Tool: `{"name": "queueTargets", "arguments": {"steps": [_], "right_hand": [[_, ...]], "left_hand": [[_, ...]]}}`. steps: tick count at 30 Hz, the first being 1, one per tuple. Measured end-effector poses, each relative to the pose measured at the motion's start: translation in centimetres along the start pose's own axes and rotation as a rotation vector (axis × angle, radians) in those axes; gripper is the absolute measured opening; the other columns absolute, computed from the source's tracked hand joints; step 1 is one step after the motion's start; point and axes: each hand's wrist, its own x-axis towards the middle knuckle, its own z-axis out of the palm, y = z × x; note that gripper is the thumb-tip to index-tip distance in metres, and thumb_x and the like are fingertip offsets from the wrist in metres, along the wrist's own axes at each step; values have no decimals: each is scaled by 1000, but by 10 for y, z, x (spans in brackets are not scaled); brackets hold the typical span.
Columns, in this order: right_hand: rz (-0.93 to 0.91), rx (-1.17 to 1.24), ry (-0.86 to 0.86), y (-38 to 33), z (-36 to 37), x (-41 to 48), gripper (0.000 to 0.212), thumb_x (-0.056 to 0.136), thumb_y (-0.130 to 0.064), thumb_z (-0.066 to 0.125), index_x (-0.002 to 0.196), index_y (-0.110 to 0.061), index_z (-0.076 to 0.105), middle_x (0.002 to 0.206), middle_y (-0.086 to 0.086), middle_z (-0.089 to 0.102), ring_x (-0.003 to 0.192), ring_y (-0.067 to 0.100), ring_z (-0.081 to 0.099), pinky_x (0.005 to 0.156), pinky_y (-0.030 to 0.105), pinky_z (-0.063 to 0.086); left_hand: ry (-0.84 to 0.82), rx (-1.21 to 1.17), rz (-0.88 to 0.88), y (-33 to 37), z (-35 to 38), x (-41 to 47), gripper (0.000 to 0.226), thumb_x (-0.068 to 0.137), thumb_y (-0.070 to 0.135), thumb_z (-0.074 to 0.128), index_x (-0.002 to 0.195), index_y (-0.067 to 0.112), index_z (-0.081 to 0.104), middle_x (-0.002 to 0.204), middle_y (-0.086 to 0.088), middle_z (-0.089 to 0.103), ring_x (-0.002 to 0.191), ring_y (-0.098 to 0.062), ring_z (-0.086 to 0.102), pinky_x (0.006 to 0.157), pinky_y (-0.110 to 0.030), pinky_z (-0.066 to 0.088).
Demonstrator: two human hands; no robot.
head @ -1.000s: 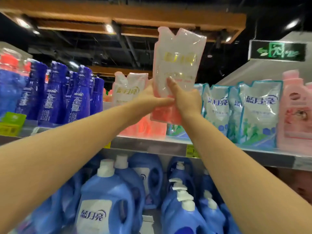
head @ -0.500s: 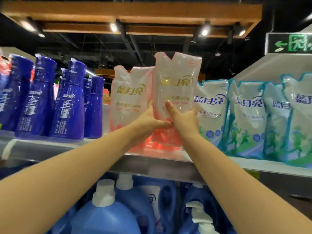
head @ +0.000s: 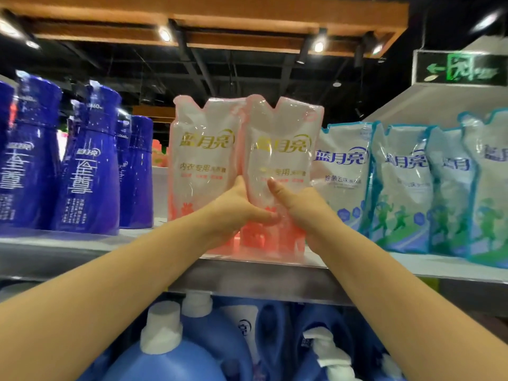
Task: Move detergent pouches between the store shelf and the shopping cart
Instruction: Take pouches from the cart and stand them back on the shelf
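pink-and-white glossy film, soft-sided: the held detergent pouch (head: 280, 171) stands upright on the shelf (head: 82, 251), its base at or just above the metal deck near the front lip; actual contact cannot be told. it sits just right of a second pink pouch (head: 202, 160) and overlaps that pouch's edge, with a row of teal pouches (head: 398, 188) to the right and dark blue bottles (head: 88, 166) to the left. left hand (head: 233, 213) and right hand (head: 305, 213) clasp its lower half from either side, thumbs laid across the front; the fingers wrapped behind it are hidden, so how firmly they grip cannot be told. handling, as judged: liquid-filled, moderately heavy for its size, limp in the upper part, slick film likely to slide in one hand. the body dents where pressed. best held low and on both flanks, as here, or under the base; the notched top looks too floppy to carry by. once let go it may slump forward or against its neighbour. hidden or unclear: the pouch's back and its base, how deep the shelf runs, and the smaller print, which is blurred. the shopping cart is not in view. blue jugs (head: 165, 361) on the lower tier are cut off at the frame's bottom edge.
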Motion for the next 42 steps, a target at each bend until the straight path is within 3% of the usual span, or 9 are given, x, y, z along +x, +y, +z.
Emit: {"name": "queueTargets", "arguments": {"steps": [4, 7, 9, 15, 19, 23, 27, 32, 42], "right_hand": [[29, -44, -3, 3, 0, 3, 133, 14, -79, 70, 124, -9, 50, 108, 15, 65, 90, 33, 67, 77, 48, 57], [56, -57, -59, 2, -4, 4, 136, 12, -78, 72, 127, -11, 46, 110, 15, 65, 89, 33, 68, 75, 49, 58], [81, -59, -95, 1, -7, 3, 137, 10, -75, 75, 128, -12, 44, 111, 14, 64, 88, 32, 69, 74, 50, 58], [121, -86, -163, -1, -18, 2, 86, 62, -49, 80, 131, -13, 43, 114, 13, 63, 86, 25, 71, 65, 36, 59], [130, -71, -132, 0, -22, -1, 72, 72, -44, 76, 130, -14, 44, 109, 10, 67, 87, 23, 69, 55, 27, 52], [99, -85, -93, -2, -15, -7, 104, 45, -61, 78, 131, -16, 42, 112, 11, 65, 91, 28, 68, 69, 37, 58], [73, -135, -49, -2, -10, -7, 124, 25, -69, 67, 133, -14, 40, 114, 10, 63, 96, 30, 65, 79, 46, 57], [139, -128, -3, -8, -8, -16, 90, 71, -47, 76, 134, -11, 23, 121, 13, 56, 105, 32, 60, 89, 50, 52], [96, -341, 39, -39, -27, -42, 87, 86, -55, 55, 148, -11, 12, 149, 13, 31, 132, 31, 38, 106, 42, 33]], "left_hand": [[19, 327, -44, 6, -4, -1, 95, 74, 17, 76, 145, 12, 14, 100, 7, 54, 86, -7, 57, 69, -11, 49], [25, 465, -108, 7, -8, 5, 107, 70, 32, 78, 149, 17, 7, 123, -4, 56, 108, -21, 57, 95, -33, 48], [22, 501, -133, 9, -9, 6, 103, 70, 34, 78, 147, 16, 13, 122, -6, 57, 107, -23, 58, 94, -39, 49], [61, 520, -133, 10, -10, 4, 70, 68, 39, 79, 124, 13, 46, 110, -4, 63, 101, -22, 62, 92, -41, 51], [51, 580, -129, 9, -10, -3, 71, 63, 52, 76, 117, 12, 52, 106, -4, 65, 97, -20, 64, 88, -40, 52], [237, 921, -14, 7, -6, -18, 67, 79, 50, 65, 124, 10, 38, 108, -6, 60, 88, -17, 60, 75, -29, 51], [273, 985, 25, 6, -4, -23, 66, 80, 50, 63, 122, 7, 36, 108, -11, 60, 88, -21, 57, 72, -28, 47], [247, 984, 61, 5, -4, -22, 56, 84, 45, 62, 119, 8, 37, 102, -12, 63, 90, -25, 62, 77, -35, 52], [472, 1088, 459, 10, -9, -42, 31, 94, 39, 45, 118, 19, 44, 90, 1, 58, 86, -24, 60, 72, -37, 51]]}}
